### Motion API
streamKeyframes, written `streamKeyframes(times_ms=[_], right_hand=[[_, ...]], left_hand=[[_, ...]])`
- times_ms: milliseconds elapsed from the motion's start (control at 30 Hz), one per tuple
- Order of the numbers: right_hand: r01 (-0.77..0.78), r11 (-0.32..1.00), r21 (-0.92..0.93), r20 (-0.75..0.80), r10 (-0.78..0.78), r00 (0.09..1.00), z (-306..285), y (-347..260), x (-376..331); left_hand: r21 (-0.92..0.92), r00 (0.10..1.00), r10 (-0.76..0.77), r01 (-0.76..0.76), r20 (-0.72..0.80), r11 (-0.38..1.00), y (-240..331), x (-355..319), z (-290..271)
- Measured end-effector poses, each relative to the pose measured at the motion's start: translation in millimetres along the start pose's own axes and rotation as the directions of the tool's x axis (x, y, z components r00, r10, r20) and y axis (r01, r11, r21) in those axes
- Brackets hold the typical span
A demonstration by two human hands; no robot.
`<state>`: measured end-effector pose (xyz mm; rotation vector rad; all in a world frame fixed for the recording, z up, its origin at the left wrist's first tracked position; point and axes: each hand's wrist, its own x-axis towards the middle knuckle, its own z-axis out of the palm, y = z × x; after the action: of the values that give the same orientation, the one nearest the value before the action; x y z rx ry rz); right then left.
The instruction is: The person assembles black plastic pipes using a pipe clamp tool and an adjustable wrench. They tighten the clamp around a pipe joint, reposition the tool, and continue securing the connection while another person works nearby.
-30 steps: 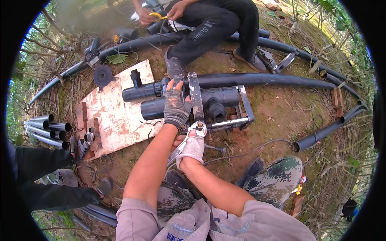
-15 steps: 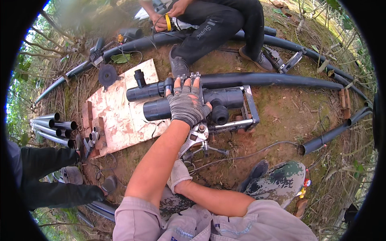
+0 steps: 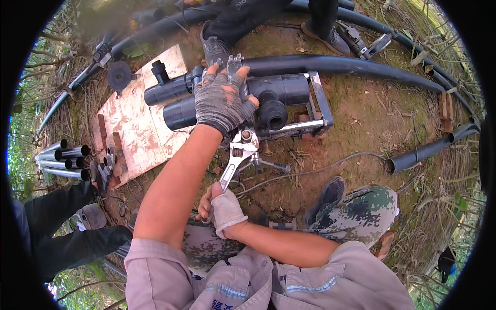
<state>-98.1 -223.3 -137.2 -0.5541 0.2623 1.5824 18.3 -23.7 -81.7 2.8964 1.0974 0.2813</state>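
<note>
My left hand (image 3: 223, 101), in a grey fingerless work glove, lies spread across the top of a metal pipe clamp (image 3: 236, 63), fingertips toward its far end. Wrapped round the handle of an adjustable wrench (image 3: 238, 155) is my right hand (image 3: 219, 206), in a pale glove with bare fingertips. The wrench's jaws are at the bolt (image 3: 246, 135) on the clamp's near end. Beside my left hand are a black plastic tee fitting (image 3: 289, 90), its threaded branch toward me, and black pipe sections (image 3: 178, 113) on the other side.
A stained board (image 3: 134, 129) lies at left, near stacked pipes (image 3: 62, 160). A long black pipe (image 3: 351, 64) curves off right; a shorter pipe (image 3: 418, 159) lies on the soil. One person's shoe (image 3: 214, 49) is just beyond the clamp; another person's legs (image 3: 62, 227) are at left.
The view has shifted, with the clamp and fittings now higher and farther left. My right hand and the wrench handle have come out from behind my left forearm. My left hand stays on the clamp.
</note>
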Motion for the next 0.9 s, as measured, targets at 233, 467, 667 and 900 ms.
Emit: streamKeyframes(times_ms=[233, 467, 667, 900], right_hand=[[-0.334, 0.842, -0.424, -0.274, 0.232, 0.933, -15, -98, -74], [-0.385, 0.591, -0.709, -0.414, 0.093, 0.906, -8, -192, -113], [-0.258, 0.739, -0.622, -0.347, 0.035, 0.937, -24, -161, -118], [-0.134, 0.810, -0.571, -0.336, -0.082, 0.938, -25, -119, -139]], left_hand=[[-0.001, 1.000, 0.003, -0.003, 0.026, 1.000, 4, 5, 3], [-0.026, 0.999, -0.041, 0.040, -0.019, 0.999, 10, 0, 1], [-0.011, 0.994, -0.072, 0.073, 0.078, 0.997, 13, 1, -15], [-0.012, 0.999, -0.050, 0.051, 0.011, 0.999, 8, -2, -4]])
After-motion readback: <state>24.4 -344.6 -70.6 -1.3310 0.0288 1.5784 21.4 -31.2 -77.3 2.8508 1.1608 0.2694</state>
